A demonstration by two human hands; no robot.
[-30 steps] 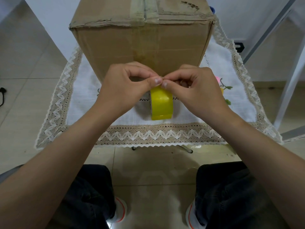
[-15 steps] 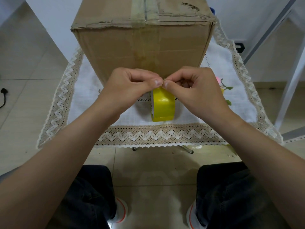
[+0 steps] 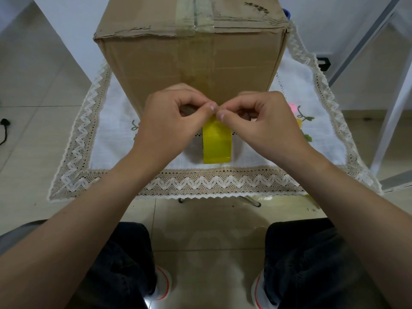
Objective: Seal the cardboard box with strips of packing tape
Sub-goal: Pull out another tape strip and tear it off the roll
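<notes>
Item: cardboard box (image 3: 191, 63), upright at the far middle of a lace-edged tablecloth (image 3: 200, 181). Its top seam carries a dull tape strip (image 3: 189, 16) (old or new, cannot tell).

Tape roll (image 3: 216, 143), yellow, on edge just near of the box.

Left hand (image 3: 171, 121) and right hand (image 3: 265, 123): thumb and forefinger pinched narrow on the tape at the roll's top, fingertips touching.

Progress, judged: early; a strip is being freed or torn, not yet laid.

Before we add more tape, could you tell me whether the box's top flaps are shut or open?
Shut: the box has its flaps lying flat, with an old tape strip over the centre seam.
</notes>
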